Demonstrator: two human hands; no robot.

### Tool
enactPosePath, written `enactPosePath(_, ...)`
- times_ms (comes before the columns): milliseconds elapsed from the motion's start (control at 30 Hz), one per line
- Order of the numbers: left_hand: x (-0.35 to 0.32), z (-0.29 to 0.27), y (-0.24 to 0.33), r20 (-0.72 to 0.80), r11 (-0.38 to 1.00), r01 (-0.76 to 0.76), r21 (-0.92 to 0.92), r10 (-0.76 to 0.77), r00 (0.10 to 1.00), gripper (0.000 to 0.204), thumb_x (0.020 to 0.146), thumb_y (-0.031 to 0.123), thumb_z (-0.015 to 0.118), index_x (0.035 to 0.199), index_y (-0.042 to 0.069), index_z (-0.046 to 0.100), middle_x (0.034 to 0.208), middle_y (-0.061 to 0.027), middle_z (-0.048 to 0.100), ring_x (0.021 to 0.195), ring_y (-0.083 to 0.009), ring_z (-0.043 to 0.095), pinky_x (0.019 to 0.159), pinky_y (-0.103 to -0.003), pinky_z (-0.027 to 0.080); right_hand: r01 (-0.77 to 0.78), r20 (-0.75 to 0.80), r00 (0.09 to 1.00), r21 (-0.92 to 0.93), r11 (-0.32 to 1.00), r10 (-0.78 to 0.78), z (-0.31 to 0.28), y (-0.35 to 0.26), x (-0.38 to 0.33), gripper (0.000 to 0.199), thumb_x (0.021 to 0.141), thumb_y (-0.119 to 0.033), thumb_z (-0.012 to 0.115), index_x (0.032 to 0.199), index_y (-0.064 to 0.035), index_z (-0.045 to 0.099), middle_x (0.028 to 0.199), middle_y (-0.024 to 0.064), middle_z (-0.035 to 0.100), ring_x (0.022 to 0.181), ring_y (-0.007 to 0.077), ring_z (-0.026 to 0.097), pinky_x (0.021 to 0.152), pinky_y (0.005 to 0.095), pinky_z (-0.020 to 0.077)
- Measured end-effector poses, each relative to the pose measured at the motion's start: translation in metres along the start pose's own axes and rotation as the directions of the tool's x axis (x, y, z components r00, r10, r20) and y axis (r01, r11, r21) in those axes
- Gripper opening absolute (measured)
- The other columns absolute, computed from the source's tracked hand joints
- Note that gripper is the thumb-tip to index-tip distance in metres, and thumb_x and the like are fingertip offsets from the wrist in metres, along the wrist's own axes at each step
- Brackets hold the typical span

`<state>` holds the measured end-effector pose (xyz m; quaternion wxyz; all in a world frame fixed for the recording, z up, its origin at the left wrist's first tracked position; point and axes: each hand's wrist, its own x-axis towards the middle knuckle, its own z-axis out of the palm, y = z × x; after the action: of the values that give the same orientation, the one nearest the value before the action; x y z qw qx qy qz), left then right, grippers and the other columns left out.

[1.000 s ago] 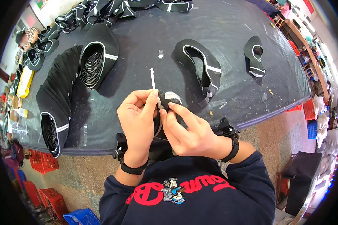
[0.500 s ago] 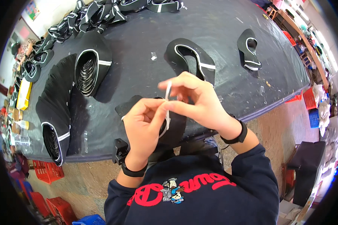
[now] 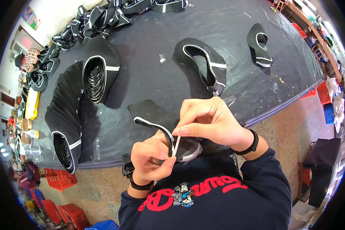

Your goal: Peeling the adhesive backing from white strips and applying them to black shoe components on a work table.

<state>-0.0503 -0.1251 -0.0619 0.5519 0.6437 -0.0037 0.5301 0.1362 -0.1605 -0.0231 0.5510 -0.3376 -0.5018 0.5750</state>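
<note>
Head view: my left hand (image 3: pixel 151 158) now pinches the strip (image 3: pixel 176 146) low down, the black upper (image 3: pixel 146 109) showing more trimmed edge just beyond it; the strip, near upright half a second ago, slants between my hands, seemingly better aligned; my right hand (image 3: pixel 215 124), lower now, pinches its top.

Two hands (image 3: pixel 151 156) (image 3: pixel 214 124), one white strip (image 3: pixel 176 145), two black stacks (image 3: pixel 67 101) (image 3: pixel 103 50)

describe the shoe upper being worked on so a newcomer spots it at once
Find the near edge of the black table, by the person's sweatshirt. The left hand there grips the white-edged black shoe upper: the only one this person holds.
</note>
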Motion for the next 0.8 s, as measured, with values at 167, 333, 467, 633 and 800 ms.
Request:
enactPosePath(167, -0.002, 0.001, 0.001, 0.015, 1.0, 0.011, -0.004, -0.011, 1.0, 0.032, 0.068, -0.012, 0.061, 0.091, 0.006, 0.048, 0.062, -0.0028, 0.049, 0.053, -0.0167, 0.043, 0.056, -0.032, 0.034, 0.1, -0.011, 0.994, -0.227, 0.969, -0.105, 0.002, 0.004, -0.003, 0.013, 0.074, 0.004, 0.073, 0.085, -0.0015, 0.071, 0.078, 0.0044, 0.06, 0.071, 0.0098, 0.052, 0.063, 0.0227, 0.0405)
enactPosePath(333, -0.003, 0.001, 0.004, 0.017, 1.0, 0.015, -0.007, -0.015, 1.0, 0.028, 0.067, -0.011, 0.06, 0.087, 0.006, 0.049, 0.058, -0.0024, 0.048, 0.051, -0.0169, 0.042, 0.052, -0.032, 0.032, 0.125, -0.015, 0.991, -0.256, 0.959, -0.133, 0.007, 0.01, -0.003, 0.013, 0.073, 0.003, 0.074, 0.084, -0.0028, 0.072, 0.077, 0.0026, 0.059, 0.073, 0.0095, 0.051, 0.064, 0.023, 0.0397)
enactPosePath(467, -0.003, 0.0, 0.005, 0.011, 1.0, 0.012, -0.013, -0.012, 1.0, 0.027, 0.065, -0.01, 0.059, 0.085, 0.006, 0.05, 0.058, -0.0027, 0.049, 0.05, -0.0172, 0.042, 0.05, -0.032, 0.031, 0.184, 0.051, 0.983, -0.334, 0.924, -0.177, 0.005, 0.014, -0.002, 0.013, 0.074, -0.002, 0.075, 0.086, -0.0049, 0.07, 0.083, -0.0002, 0.06, 0.077, 0.008, 0.049, 0.068, 0.0237, 0.0385)
enactPosePath(633, -0.005, -0.004, 0.001, 0.024, 0.976, 0.078, -0.205, -0.075, 0.997, 0.031, 0.065, -0.01, 0.058, 0.087, 0.007, 0.046, 0.058, -0.002, 0.046, 0.051, -0.016, 0.041, 0.051, -0.032, 0.032, -0.054, 0.034, 0.998, -0.112, 0.992, 0.058, 0.004, 0.027, 0.001, 0.027, 0.078, -0.02, 0.074, 0.099, -0.007, 0.064, 0.097, -0.001, 0.061, 0.078, 0.0044, 0.049, 0.066, 0.0215, 0.0374)
enactPosePath(800, -0.006, -0.005, 0.007, -0.044, 0.8, 0.25, -0.546, -0.325, 0.945, 0.034, 0.067, -0.007, 0.06, 0.088, 0.008, 0.038, 0.062, -0.0043, 0.044, 0.056, -0.0124, 0.038, 0.054, -0.029, 0.034, -0.241, 0.295, 0.944, 0.318, 0.917, 0.146, 0.004, 0.025, 0.004, 0.02, 0.086, -0.011, 0.062, 0.105, -0.0049, 0.061, 0.115, 0.0067, 0.057, 0.094, 0.0084, 0.054, 0.083, 0.0256, 0.0426)
